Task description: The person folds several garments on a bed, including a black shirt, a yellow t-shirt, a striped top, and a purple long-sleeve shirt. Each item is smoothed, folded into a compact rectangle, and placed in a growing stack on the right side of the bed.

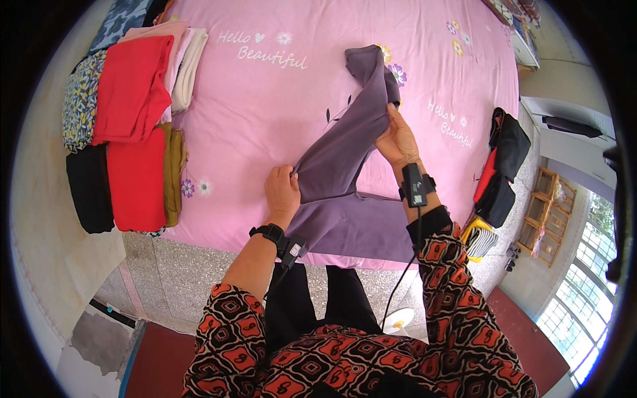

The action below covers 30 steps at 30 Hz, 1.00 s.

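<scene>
A pair of purple-grey trousers (343, 149) lies across the near part of a bed. One leg stretches away from me with its far end bunched; the other runs to the right along the bed's near edge. My left hand (282, 193) pinches the cloth at its left edge, near the crotch seam. Farther up, my right hand (398, 137) grips the right edge of the outstretched leg between thumb and fingers. My right forearm passes over the other leg and hides part of it.
Folded clothes, including red garments (134, 89), a black one (89, 189) and an olive one (172, 174), are stacked at the left. Dark folded clothes (502, 159) and a striped piece (481, 241) line the right edge. A pink printed bedsheet (259, 114) covers the bed.
</scene>
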Each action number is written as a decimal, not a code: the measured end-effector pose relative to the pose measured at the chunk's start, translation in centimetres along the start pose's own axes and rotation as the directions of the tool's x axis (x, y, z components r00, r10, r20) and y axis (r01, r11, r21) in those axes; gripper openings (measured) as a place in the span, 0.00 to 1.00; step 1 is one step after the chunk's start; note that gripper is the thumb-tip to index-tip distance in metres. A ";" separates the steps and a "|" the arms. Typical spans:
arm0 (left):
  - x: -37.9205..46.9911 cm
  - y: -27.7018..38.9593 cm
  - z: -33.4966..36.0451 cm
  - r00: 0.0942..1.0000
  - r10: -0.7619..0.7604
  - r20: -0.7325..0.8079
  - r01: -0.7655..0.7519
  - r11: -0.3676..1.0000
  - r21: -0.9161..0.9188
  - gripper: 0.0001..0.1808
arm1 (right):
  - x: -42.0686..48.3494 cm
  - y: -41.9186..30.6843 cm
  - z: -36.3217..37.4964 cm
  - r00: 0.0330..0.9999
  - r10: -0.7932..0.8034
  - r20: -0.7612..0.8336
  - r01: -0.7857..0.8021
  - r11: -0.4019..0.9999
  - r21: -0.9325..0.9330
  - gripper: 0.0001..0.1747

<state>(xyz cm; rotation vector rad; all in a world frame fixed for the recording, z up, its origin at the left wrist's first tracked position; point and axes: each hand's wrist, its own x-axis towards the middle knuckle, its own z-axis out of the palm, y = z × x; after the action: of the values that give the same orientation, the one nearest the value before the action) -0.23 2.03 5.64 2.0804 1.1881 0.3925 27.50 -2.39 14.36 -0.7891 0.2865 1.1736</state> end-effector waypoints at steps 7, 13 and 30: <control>0.5 -0.2 -0.6 0.996 -0.002 0.084 0.003 1.000 -0.019 0.09 | -2.5 -2.4 2.7 0.979 -0.036 0.203 0.044 0.998 -0.033 0.11; -0.2 2.7 -3.1 0.976 0.202 -0.075 -0.198 0.978 0.067 0.08 | -8.0 -1.8 6.8 0.985 -0.090 0.150 0.127 0.957 -0.262 0.15; -7.4 -1.4 -4.4 0.581 -0.102 0.807 0.800 0.253 -0.544 0.23 | -23.4 15.4 -8.8 0.849 0.520 0.096 -0.034 0.236 -0.971 0.16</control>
<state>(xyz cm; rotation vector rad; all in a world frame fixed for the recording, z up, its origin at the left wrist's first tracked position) -7.59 -1.88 8.33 0.6267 0.8064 -0.0581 6.25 -22.58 15.62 -1.5587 -0.8182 1.8623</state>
